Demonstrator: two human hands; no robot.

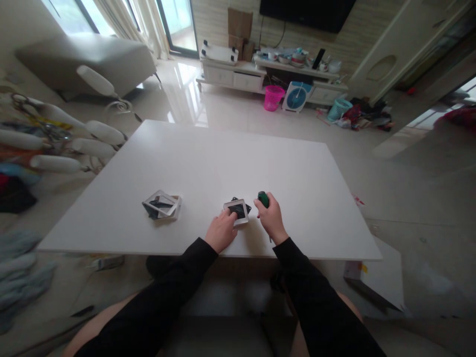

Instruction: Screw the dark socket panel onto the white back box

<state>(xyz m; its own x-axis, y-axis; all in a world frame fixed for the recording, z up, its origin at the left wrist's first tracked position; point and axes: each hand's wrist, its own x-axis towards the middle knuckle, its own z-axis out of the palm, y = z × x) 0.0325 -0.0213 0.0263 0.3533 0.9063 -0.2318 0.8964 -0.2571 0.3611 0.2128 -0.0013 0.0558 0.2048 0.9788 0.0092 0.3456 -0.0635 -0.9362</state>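
Note:
My left hand (221,230) grips the near left side of a small white square frame (246,217), with fingertips reaching over its dark middle. Under the frame, a black plate (249,208) with small holes at its corners pokes out on the table. To the right, my right hand (271,217) is closed around a green-handled screwdriver (263,199). Its dark handle end points up and away, and a thin bit of shaft shows below the hand. The screwdriver is apart from the frame.
On the white table (230,158), a stack of similar frames (162,205) with dark pieces lies at left. Lamp arms with white shades (94,81) stand by the table's left edge. Beyond are a pink basket (273,99), a blue fan (296,96) and a low cabinet (219,75).

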